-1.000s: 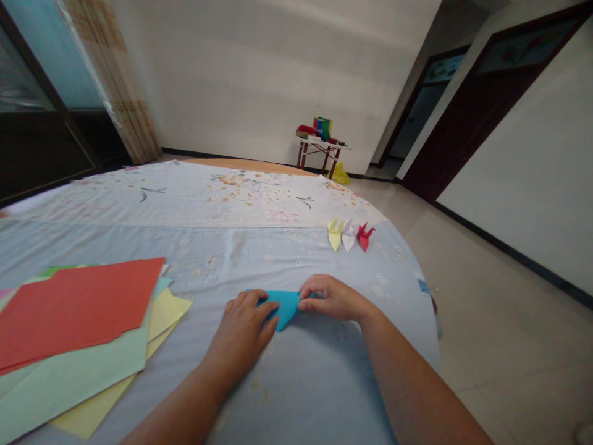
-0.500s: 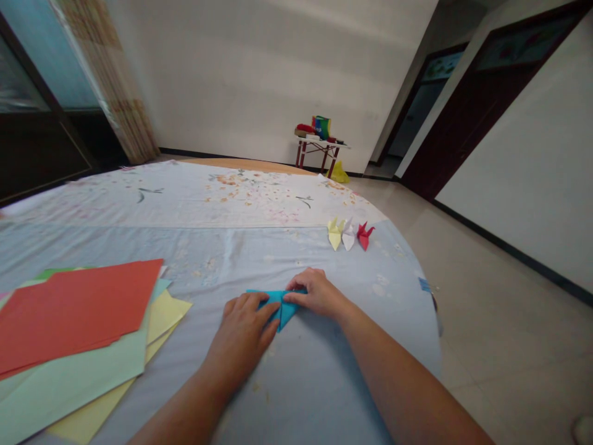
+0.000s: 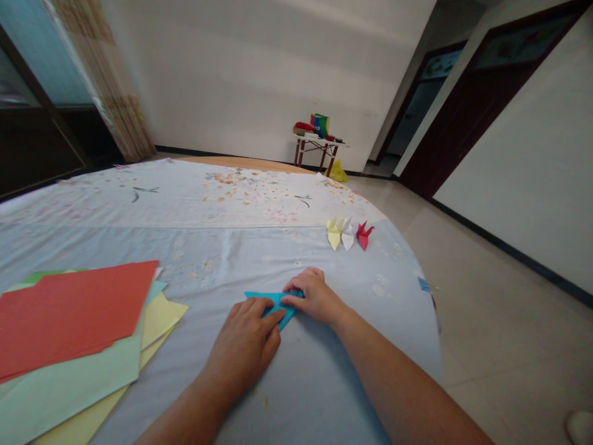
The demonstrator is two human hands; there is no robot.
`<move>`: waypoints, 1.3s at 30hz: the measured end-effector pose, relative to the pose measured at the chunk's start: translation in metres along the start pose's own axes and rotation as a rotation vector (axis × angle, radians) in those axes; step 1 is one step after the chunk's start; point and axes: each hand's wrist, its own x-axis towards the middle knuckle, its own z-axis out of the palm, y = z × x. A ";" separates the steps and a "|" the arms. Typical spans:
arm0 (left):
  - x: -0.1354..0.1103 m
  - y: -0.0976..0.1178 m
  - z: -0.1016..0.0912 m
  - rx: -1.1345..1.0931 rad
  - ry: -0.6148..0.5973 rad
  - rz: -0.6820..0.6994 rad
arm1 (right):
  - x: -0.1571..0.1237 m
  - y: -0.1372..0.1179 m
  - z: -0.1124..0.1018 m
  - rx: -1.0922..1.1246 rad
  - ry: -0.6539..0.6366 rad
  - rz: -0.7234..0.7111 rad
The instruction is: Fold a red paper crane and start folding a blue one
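Note:
A sheet of blue origami paper (image 3: 277,298), folded into a small triangle, lies on the tablecloth in front of me. My left hand (image 3: 250,337) presses its fingers down on the left and middle part, covering much of it. At the right corner my right hand (image 3: 315,298) grips the paper between thumb and curled fingers. Beyond my right hand stand three folded paper cranes in a row: a pale yellow crane (image 3: 334,236), a white crane (image 3: 348,237) and a red crane (image 3: 364,236).
To the left lies a stack of loose paper, with orange-red sheets (image 3: 78,315) on top of pale green sheets (image 3: 74,392) and yellow sheets (image 3: 162,316). A blue clip (image 3: 424,284) sits at the round table's right edge. A small side table (image 3: 319,142) with items stands by the wall.
The fingers of my left hand have shifted slightly over the blue paper, toward its middle. My right hand keeps its grip at the right corner. The cranes stay put.

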 end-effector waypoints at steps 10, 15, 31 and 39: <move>0.004 0.000 0.001 -0.009 0.011 -0.029 | -0.002 0.002 0.006 -0.045 0.046 -0.021; 0.004 0.000 0.002 -0.027 0.017 -0.038 | -0.002 0.000 0.006 -0.063 0.050 -0.002; 0.004 -0.003 0.007 -0.029 0.041 -0.066 | -0.003 -0.003 0.006 -0.073 0.058 0.045; 0.006 -0.001 0.005 -0.006 0.020 -0.064 | -0.003 -0.002 0.006 -0.066 0.054 0.047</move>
